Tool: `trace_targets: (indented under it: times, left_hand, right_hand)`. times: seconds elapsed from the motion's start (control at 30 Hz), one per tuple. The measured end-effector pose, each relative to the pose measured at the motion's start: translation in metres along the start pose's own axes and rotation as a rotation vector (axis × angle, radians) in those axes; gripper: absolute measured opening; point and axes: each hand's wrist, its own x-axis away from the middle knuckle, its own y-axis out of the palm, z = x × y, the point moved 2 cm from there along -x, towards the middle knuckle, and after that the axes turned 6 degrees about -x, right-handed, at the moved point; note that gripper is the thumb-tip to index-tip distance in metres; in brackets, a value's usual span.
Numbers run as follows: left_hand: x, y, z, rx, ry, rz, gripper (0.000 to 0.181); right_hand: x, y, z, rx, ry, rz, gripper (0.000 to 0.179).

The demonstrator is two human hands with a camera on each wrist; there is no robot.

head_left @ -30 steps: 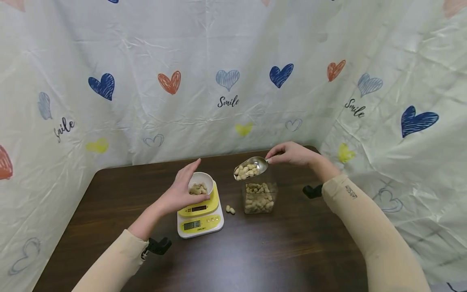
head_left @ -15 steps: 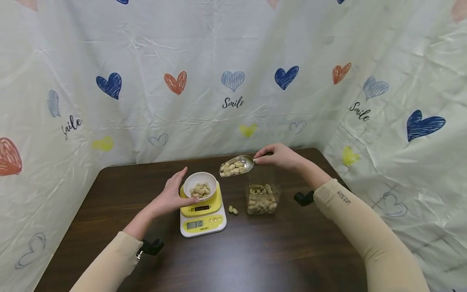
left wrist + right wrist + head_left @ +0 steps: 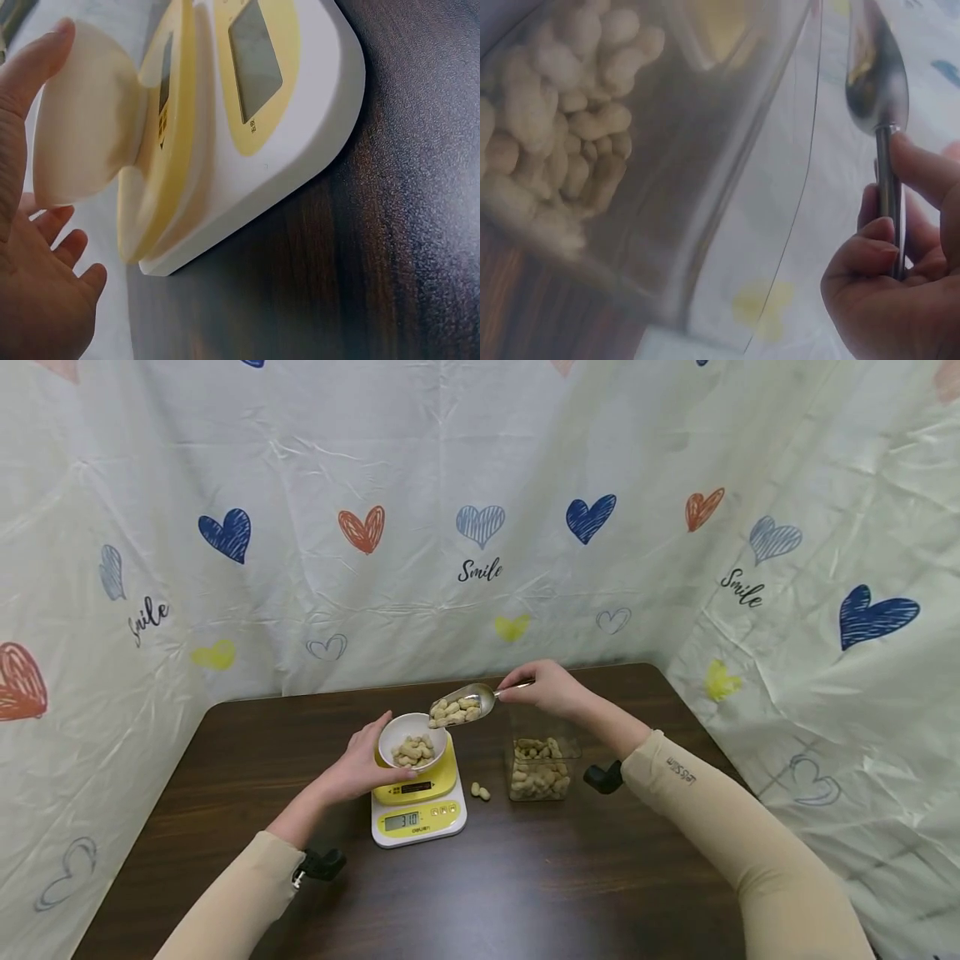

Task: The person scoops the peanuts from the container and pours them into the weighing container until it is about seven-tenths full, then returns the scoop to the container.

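Note:
A white bowl (image 3: 412, 724) with some peanuts (image 3: 414, 751) in it sits on the yellow-and-white kitchen scale (image 3: 418, 822). My left hand (image 3: 358, 767) holds the bowl from its left side, thumb at the near side and fingers at the far side; the left wrist view shows thumb and fingertips against the bowl's wall (image 3: 90, 112). My right hand (image 3: 546, 688) grips the thin handle of a metal scoop (image 3: 483, 697). Peanuts (image 3: 453, 712) fill the scoop, whose tip is over the bowl's right rim. In the right wrist view, fingers and thumb wrap the scoop's handle (image 3: 889, 195).
A clear square container (image 3: 543, 762), partly full of peanuts, stands right of the scale, below my right forearm. Loose peanuts (image 3: 480, 791) lie on the dark wooden table (image 3: 525, 877) between container and scale. A heart-patterned curtain (image 3: 420, 635) hangs behind the table.
My right hand has carried the loaded scoop left, from above the container to the bowl's rim. My left hand has closed in around the bowl.

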Motion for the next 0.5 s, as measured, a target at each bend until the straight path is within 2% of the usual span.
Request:
trace_targets:
  times: [0.27, 0.5]
  left_hand:
    - [-0.001, 0.0, -0.001, 0.015, -0.026, -0.015, 0.118]
    - [0.0, 0.0, 0.0, 0.025, -0.032, -0.015, 0.117]
  right_hand:
    - [-0.009, 0.015, -0.01, 0.113, -0.041, 0.024, 0.021]
    - [-0.012, 0.018, -0.022, 0.172, -0.069, 0.042, 0.021]
